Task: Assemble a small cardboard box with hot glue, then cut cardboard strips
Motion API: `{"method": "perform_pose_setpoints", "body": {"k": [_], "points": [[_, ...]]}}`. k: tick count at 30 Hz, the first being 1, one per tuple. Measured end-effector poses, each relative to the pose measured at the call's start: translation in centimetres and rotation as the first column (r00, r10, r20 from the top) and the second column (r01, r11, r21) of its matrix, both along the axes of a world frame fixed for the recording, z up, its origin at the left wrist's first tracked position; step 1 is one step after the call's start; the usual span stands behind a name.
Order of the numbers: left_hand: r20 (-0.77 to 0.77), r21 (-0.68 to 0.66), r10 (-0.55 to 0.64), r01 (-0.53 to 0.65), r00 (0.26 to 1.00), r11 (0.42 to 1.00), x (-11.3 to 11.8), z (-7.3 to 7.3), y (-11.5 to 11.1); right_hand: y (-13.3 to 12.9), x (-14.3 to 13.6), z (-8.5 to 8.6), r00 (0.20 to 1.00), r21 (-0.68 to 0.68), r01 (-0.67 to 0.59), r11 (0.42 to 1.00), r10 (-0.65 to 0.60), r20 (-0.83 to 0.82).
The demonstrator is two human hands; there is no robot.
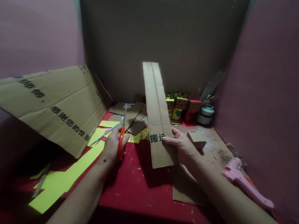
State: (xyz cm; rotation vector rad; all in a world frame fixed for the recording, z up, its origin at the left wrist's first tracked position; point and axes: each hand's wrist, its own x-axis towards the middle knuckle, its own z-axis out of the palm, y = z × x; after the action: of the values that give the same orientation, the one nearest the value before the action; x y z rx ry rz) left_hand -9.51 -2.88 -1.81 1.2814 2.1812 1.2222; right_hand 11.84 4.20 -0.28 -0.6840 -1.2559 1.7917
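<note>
Orange-handled scissors [121,141] are in my left hand [113,142], their blades pointing up and away, apart from the cardboard. My right hand [182,143] pinches the right edge of a long cardboard strip [157,109], which is held up at a slant above the red cloth [137,186]. Creases run along the strip and black characters are printed near its lower end. Yellow paper pieces [77,172] and a thin blue stick [103,135] lie to the left of my left hand.
A large printed cardboard sheet [61,113] leans at the left. Small decorated boxes [193,109] and a teal container [206,115] stand at the back right. A pink glue gun [248,184] lies right. Near my right forearm are a cardboard block [196,138] and flat cardboard [186,190].
</note>
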Motion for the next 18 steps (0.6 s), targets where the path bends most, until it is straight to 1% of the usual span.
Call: {"method": "perform_pose_setpoints", "body": {"k": [3, 5, 7, 8, 9, 10, 11, 13, 14, 16, 18], "points": [[0.111, 0.044, -0.127, 0.122, 0.986, 0.991, 2.9, 0.3, -2.2, -0.3, 0.2, 0.5, 0.994, 0.017, 0.032, 0.999, -0.03, -0.108], [0.157, 0.047, -0.21, 0.205, 0.965, 0.978, 4.4, 0.5, -3.9, -0.5, 0.3, 0.9, 0.982, 0.027, 0.049, 0.998, -0.043, -0.184], [0.162, 0.032, -0.272, 0.27, 0.949, 0.962, 5.2, 0.7, -5.4, -0.9, 0.5, 1.2, 0.967, 0.046, 0.055, 0.997, -0.042, -0.25], [0.142, 0.019, -0.291, 0.292, 0.946, 0.956, 5.3, 0.8, -6.0, -1.0, 0.6, 1.3, 0.963, 0.061, 0.053, 0.997, -0.034, -0.268], [0.077, 0.012, -0.331, 0.331, 0.94, 0.943, 5.3, 0.7, -6.4, -1.2, 0.6, 1.4, 0.961, 0.077, 0.05, 0.996, -0.027, -0.277], [-0.03, 0.011, -0.374, 0.375, 0.927, 0.927, 5.1, 0.7, -6.8, -1.4, 0.7, 1.4, 0.96, 0.088, 0.055, 0.995, -0.029, -0.279], [-0.144, 0.01, -0.417, 0.423, 0.897, 0.906, 5.0, 0.5, -7.0, -1.5, 0.7, 1.4, 0.961, 0.093, 0.065, 0.994, -0.037, -0.273], [-0.356, -0.02, -0.469, 0.495, 0.808, 0.869, 4.7, 0.1, -7.0, -1.6, 0.7, 1.1, 0.964, 0.087, 0.097, 0.992, -0.072, -0.255], [-0.431, -0.04, -0.471, 0.505, 0.769, 0.862, 4.7, -0.2, -7.0, -1.7, 0.7, 1.0, 0.964, 0.08, 0.114, 0.99, -0.091, -0.249], [-0.536, -0.085, -0.453, 0.488, 0.712, 0.869, 4.8, -0.6, -6.7, -1.7, 0.5, 0.6, 0.962, 0.072, 0.133, 0.988, -0.112, -0.248], [-0.598, -0.105, -0.422, 0.455, 0.681, 0.884, 5.1, -0.7, -6.4, -1.8, 0.4, 0.1, 0.961, 0.07, 0.122, 0.99, -0.1, -0.258]]}}
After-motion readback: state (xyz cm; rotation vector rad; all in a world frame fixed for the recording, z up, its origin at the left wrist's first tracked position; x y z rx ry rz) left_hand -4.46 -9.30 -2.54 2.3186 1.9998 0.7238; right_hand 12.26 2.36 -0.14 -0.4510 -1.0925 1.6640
